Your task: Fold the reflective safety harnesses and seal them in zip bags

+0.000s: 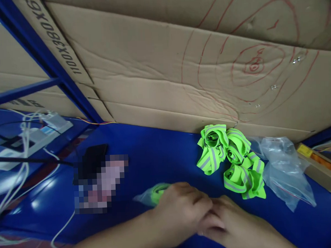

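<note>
My left hand (185,212) and my right hand (225,221) meet low in the middle of the view, both with curled fingers. Their fingers touch; whatever they grip, if anything, is hidden behind the knuckles. Just past my left hand, a clear plastic bag (143,198) shows with a bright green band (159,192) inside, partly covered by the hand. I cannot tell whether the hand touches this bag. Beyond my right hand lie several rolled neon-green reflective straps (245,177) with grey stripes, loosely heaped.
Empty clear bags (288,170) lie right of the straps on the blue table (155,149). A cardboard wall (141,67) with red rings stands behind. At left are a power strip (46,137), white cables (25,143), a dark object (92,161) and a blurred-out patch.
</note>
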Motion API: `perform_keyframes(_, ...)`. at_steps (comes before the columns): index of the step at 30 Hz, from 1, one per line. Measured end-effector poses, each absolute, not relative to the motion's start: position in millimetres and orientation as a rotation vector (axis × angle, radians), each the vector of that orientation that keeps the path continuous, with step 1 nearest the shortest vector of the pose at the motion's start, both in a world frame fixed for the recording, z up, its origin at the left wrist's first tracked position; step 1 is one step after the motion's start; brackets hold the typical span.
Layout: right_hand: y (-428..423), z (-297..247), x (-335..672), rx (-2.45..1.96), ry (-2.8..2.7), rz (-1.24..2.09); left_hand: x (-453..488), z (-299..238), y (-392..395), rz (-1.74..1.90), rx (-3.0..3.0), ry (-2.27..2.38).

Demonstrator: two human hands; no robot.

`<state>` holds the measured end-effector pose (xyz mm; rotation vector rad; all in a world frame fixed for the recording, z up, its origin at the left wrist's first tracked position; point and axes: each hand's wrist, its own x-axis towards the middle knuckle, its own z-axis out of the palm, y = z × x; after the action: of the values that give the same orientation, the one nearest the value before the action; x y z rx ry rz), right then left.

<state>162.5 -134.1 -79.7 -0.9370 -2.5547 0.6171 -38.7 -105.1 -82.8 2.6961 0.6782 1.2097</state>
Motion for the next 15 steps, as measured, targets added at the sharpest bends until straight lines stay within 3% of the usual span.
perform_keyframes(3,-145,-110,151,-0.975,-2.423,0.457,-25,-80,-108,1.315,2.654,0.632)
perform_keyframes(7,-142,-130,135,-0.951,-2.245,0.421,-13,-79,-99,1.183,2.349,0.793)
perform_keyframes(12,-128,-93,154,-0.928,-2.2,0.343,-34,-65,-88,1.105,2.129,0.817)
perform_keyframes(15,-120,-62,166,-0.885,-2.281,0.446,-53,-62,-81,0.724,1.863,0.909)
